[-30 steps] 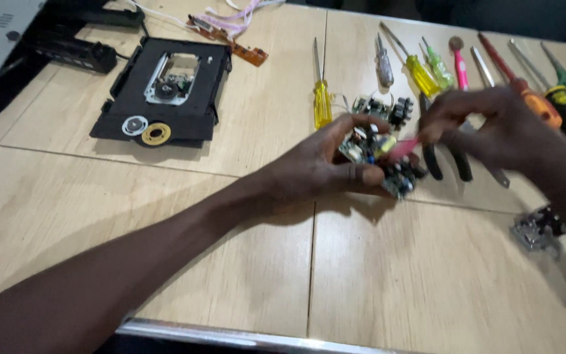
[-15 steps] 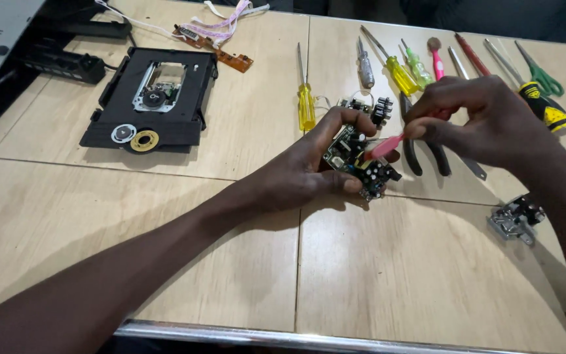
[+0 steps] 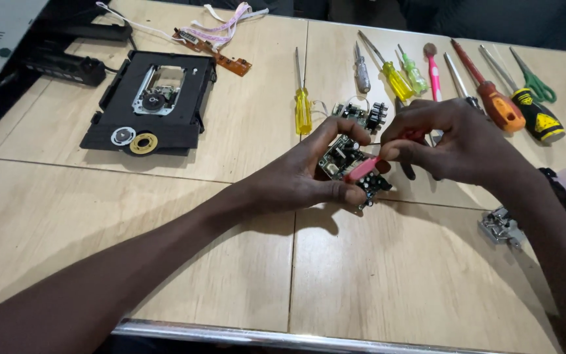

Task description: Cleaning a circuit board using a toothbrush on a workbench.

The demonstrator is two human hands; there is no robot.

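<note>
Half circuit board point(image 3: 343, 157) behind left hand point(image 3: 296, 177)

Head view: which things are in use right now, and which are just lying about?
In use: circuit board in left hand; pink tool in right hand.

Lying about: disc drive, yellow screwdriver, second board, ribbon cable, orange screwdriver, scissors, metal part.
</note>
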